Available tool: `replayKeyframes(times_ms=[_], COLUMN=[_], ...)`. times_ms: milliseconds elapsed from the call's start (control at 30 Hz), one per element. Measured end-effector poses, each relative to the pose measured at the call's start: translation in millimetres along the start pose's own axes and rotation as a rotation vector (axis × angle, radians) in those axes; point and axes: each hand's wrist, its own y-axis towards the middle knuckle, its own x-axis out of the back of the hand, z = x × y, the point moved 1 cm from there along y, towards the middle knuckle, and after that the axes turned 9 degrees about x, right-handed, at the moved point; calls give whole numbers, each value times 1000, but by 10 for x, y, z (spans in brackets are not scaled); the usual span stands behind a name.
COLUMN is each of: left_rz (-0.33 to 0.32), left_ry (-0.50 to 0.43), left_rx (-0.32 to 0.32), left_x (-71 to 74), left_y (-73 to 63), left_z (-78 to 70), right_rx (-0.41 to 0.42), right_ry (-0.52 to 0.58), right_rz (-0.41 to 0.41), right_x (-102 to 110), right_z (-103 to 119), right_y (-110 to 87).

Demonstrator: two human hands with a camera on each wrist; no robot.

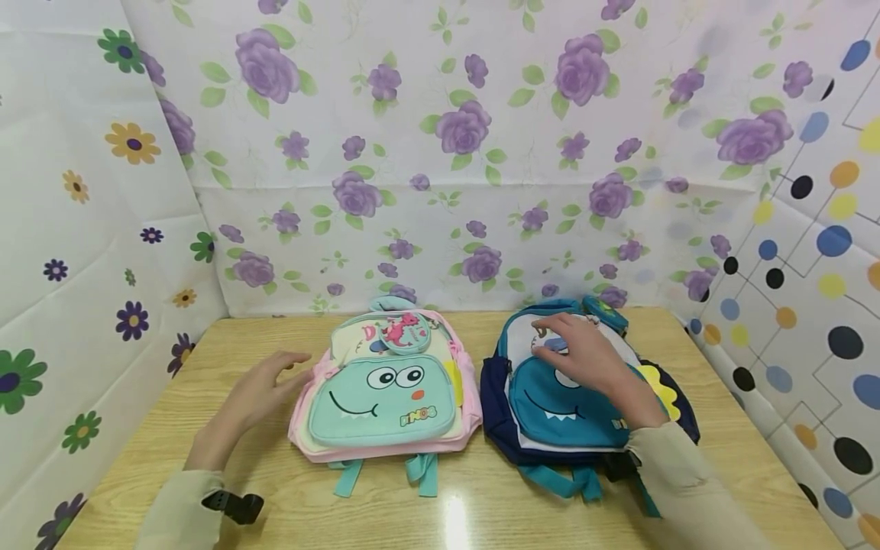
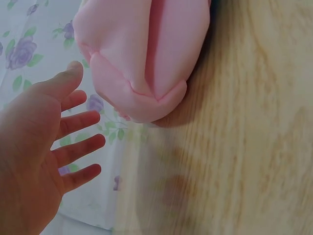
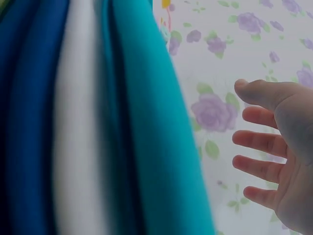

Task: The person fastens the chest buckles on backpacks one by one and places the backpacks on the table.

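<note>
Two children's backpacks lie side by side on the table, front pockets up. The left one is a pink and mint backpack (image 1: pixel 385 401) with a cartoon dinosaur face and a round dragon badge (image 1: pixel 406 334). My left hand (image 1: pixel 264 389) hovers at its left side, fingers spread and holding nothing; the left wrist view shows a gap between the hand and the pink side pocket (image 2: pixel 142 63). To the right is a blue and teal backpack (image 1: pixel 550 405) with a similar face. Above it is my right hand (image 1: pixel 584 355), fingers spread, hiding part of its front; the right wrist view shows that hand apart from the teal fabric (image 3: pixel 151 117).
The wooden table (image 1: pixel 454 489) carries both backpacks. Behind it hangs a white cloth with purple roses (image 1: pixel 464 130); patterned cloths also stand at left and right. Loose straps (image 1: pixel 422 473) trail from the bags toward the front edge.
</note>
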Motion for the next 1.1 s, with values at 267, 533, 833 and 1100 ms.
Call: replayKeyframes(times_ms=[267,533,833,1100], left_rz=[19,33,29,35], left_ry=[-46,-94,-112,-113], left_rx=[19,12,-27,-38], left_x=[-25,-38,-41,-66], left_y=[-23,-31,-71,-94], left_z=[49,105,170,208], right_rx=[18,45,72,91], right_ry=[39,47,64,70], right_rz=[0,24,62,81], right_x=[-67,-137,-272,-416], right_z=[149,309,553,688], right_y=[64,162,300,366])
